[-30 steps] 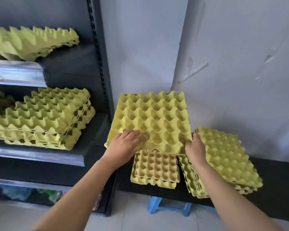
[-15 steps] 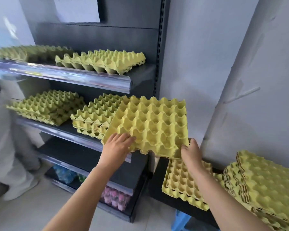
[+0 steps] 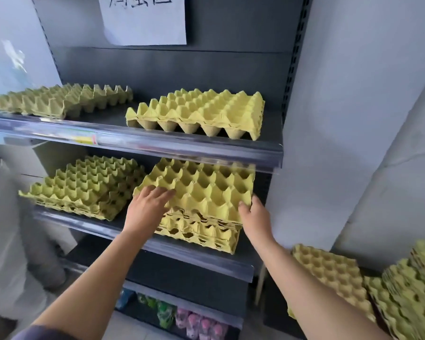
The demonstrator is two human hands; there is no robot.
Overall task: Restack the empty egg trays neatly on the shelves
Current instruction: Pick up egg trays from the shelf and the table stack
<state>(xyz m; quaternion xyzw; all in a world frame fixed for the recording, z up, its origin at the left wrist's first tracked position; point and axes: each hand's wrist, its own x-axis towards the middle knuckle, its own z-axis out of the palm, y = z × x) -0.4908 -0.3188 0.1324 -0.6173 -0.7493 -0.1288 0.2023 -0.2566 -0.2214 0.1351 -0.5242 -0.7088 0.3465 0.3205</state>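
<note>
The top egg tray (image 3: pixel 201 190), of yellow moulded pulp, is located on the right half of the middle shelf (image 3: pixel 142 242). It is laid cups-up on a stack of matching trays (image 3: pixel 201 233), with its near edge resting on that stack; its far edge is hidden under the rail of the upper shelf (image 3: pixel 157 143).

The hands are kept apart, one at each near corner of the top egg tray. The left hand (image 3: pixel 146 209) is laid on the near-left corner with its fingers (image 3: pixel 162 192) extended across the cups; its thumb is not visible. The right hand (image 3: pixel 254 217) is clamped on the near-right corner, thumb on the upper surface and fingers wrapped round the right edge.

A second stack (image 3: pixel 84 187) is positioned on the left half of the middle shelf, turned slightly askew and apart from the right stack. On the upper shelf, a short pile of trays (image 3: pixel 199 114) is placed at the right and a flatter, uneven row of trays (image 3: pixel 59 100) at the left. A white paper sign (image 3: pixel 145 18) is fixed to the dark back panel above.

To the right of the shelving, on a low dark ledge, a single tray (image 3: pixel 329 273) and a taller pile (image 3: pixel 407 298) are found. Coloured packaged goods (image 3: pixel 182 317) are stored on the bottom shelf. A person in white clothing (image 3: pixel 5 241) is partly visible at the left edge.
</note>
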